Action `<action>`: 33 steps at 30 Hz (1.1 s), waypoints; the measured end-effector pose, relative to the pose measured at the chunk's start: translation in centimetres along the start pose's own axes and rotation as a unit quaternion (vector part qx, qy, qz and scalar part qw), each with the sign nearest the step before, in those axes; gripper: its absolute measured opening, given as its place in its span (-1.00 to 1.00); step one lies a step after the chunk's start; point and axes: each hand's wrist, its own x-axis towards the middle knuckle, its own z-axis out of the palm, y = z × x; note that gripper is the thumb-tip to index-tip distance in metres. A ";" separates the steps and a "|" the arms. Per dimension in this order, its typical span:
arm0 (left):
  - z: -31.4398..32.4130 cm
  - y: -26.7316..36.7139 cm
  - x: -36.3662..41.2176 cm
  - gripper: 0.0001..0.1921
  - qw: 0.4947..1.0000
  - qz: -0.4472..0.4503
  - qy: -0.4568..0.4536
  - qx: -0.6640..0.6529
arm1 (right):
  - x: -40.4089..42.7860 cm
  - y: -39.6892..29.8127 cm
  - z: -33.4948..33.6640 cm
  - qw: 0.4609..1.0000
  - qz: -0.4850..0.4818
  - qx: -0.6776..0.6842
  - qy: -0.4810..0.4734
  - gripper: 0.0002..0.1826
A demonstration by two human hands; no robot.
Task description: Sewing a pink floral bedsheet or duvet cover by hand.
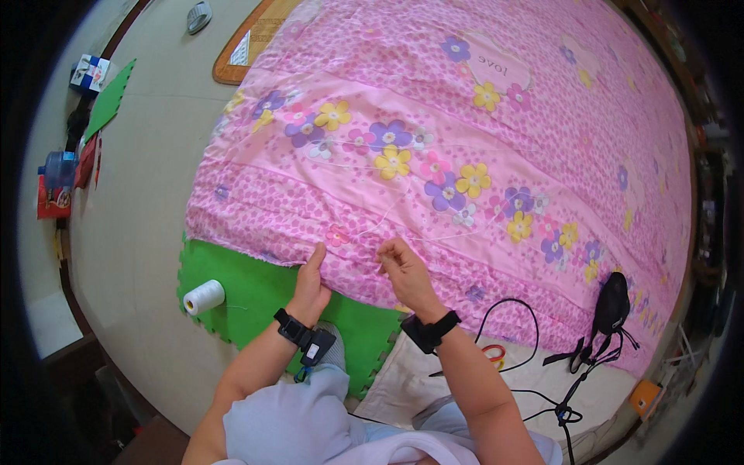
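A pink flowered quilt [465, 151] spreads out before me, its near edge lying over a green foam mat [256, 285]. My left hand [311, 290] grips that edge, thumb on top and the fingers partly hidden below. Just to its right, my right hand [407, 276] is over the quilt with thumb and forefinger pinched together. Whatever is between these fingertips is too small to make out. White thread [383, 215] runs in loose loops across the quilt close to the right hand. On the mat to the left lies a spool of white thread [204, 297] with a loose tail.
Red-handled scissors [494, 353] lie partly behind my right forearm. A black cable [537, 331] and a black pouch with straps [611, 305] rest at the right. A wooden-edged mat [229, 70], a slipper [199, 17] and a water jug [60, 168] are at the left.
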 end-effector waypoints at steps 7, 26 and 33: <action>-1.6 0.3 -0.5 -0.57 1.000 0.005 0.017 0.011 | -0.4 -0.7 1.6 0.991 0.131 0.008 -0.020 -0.93; -0.9 1.2 -2.2 -0.58 0.998 0.003 -0.035 -0.056 | 1.5 -0.6 3.3 0.967 -0.006 -0.255 -0.018 -0.91; -0.7 1.3 -2.3 -0.58 0.998 0.009 -0.037 -0.044 | 1.8 -0.3 3.3 0.960 -0.012 -0.278 -0.025 -0.92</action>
